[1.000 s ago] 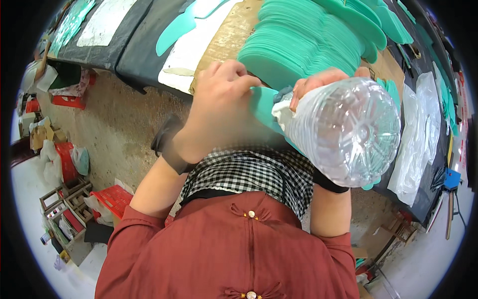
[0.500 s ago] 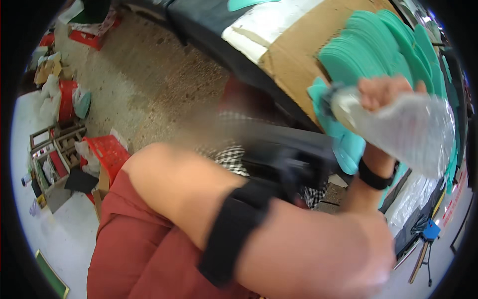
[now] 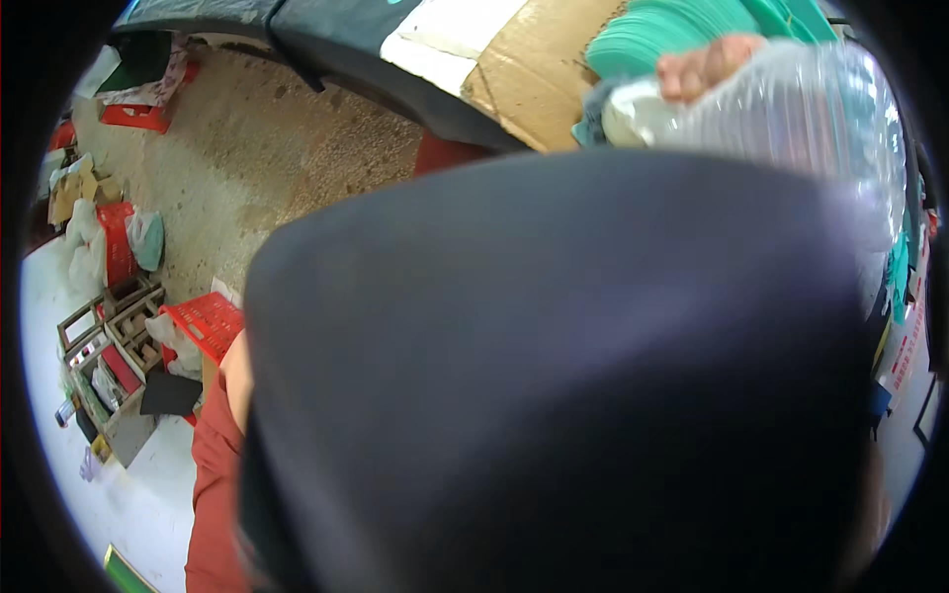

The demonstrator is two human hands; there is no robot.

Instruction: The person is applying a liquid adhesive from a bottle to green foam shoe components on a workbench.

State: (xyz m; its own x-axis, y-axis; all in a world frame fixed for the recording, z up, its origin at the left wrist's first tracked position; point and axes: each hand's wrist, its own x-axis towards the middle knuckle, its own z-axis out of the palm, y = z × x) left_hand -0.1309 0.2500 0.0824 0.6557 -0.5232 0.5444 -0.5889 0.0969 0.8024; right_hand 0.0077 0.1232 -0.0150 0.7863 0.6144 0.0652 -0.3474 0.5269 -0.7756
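My right hand (image 3: pixel 710 67) is at the upper right, its fingers curled round a large clear ribbed plastic bottle (image 3: pixel 806 109). The bottle lies tilted on its side in the air, with a pale end (image 3: pixel 638 114) toward the left and a dark bluish thing (image 3: pixel 593 111) beside that end. Below the bottle, a big smooth black shape (image 3: pixel 534 346) very close up fills the middle of the view. It hides my forearms and my left hand; I cannot make out what it is. Stacked green flat oval sheets (image 3: pixel 667 38) lie behind my right hand.
Brown cardboard (image 3: pixel 544 74) and white sheeting (image 3: pixel 445 40) cover part of the dark worktop. On the speckled floor (image 3: pixel 267 138) to the left stand a red plastic crate (image 3: pixel 210 324), wooden boxes (image 3: pixel 104 366) with odds and ends, and plastic bags (image 3: pixel 148 240).
The black shape has come up close and covers the arms and knee seen before. The bottle and my right hand now sit higher in the view, as the whole scene has shifted.
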